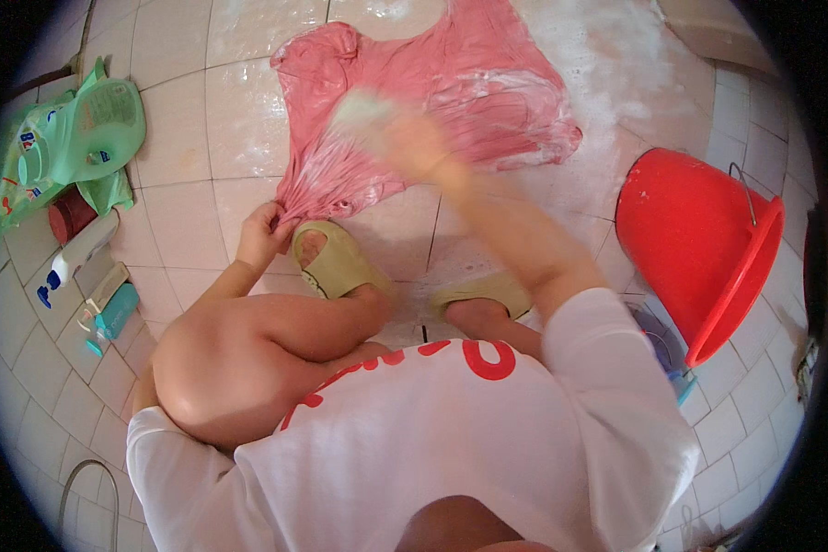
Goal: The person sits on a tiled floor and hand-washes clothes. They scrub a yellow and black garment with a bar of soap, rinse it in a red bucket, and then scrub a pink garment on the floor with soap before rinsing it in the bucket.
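Note:
A wet pink shirt [432, 87] lies spread on the tiled floor, streaked with white suds. My left hand [265, 230] is closed on its gathered near-left corner, beside my left slipper. Over the middle of the cloth, my right hand [419, 147] grips a pale greenish-white scrub brush [363, 118]. Motion smears both hand and brush, so the bristles cannot be made out. The brush appears to be pressed against the shirt's left half.
A red bucket [681, 248] lies tipped at the right. Green detergent pouches [101, 129], a dark red jar [71, 216], a white bottle [83, 248] and a teal box [118, 313] stand along the left wall. Suds [616, 74] cover the far floor. Green slippers [340, 262] are on my feet.

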A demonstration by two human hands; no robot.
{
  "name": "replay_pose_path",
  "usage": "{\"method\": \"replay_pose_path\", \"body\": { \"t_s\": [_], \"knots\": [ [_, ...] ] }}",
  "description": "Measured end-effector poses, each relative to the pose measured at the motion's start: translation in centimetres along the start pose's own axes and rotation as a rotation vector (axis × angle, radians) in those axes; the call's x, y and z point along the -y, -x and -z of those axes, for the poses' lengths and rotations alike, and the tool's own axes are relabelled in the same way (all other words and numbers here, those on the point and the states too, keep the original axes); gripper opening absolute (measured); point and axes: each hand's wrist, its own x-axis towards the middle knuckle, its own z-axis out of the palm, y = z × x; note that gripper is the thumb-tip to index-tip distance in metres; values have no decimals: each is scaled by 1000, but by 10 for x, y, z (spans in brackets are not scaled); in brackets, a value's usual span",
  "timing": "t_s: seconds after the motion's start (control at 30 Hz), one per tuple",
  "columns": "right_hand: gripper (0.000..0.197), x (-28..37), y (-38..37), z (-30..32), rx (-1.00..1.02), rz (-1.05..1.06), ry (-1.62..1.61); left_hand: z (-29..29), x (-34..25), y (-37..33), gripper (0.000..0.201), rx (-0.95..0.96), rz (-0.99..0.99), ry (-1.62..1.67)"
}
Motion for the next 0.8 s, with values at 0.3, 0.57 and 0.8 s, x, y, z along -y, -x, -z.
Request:
{"method": "replay_pose_path", "body": {
  "t_s": [0.3,0.57,0.8],
  "knots": [
    [49,-74,-2,28,-263,-563,61,-17,-18,-23,33,-470,127,208],
    [32,2,-39,2,209,70,167,-3,-19,-17,16,-46,8,-140],
    [54,-129,-14,46,-362,-611,238,1,-20,-30,19,-102,75,-271]
  ]
}}
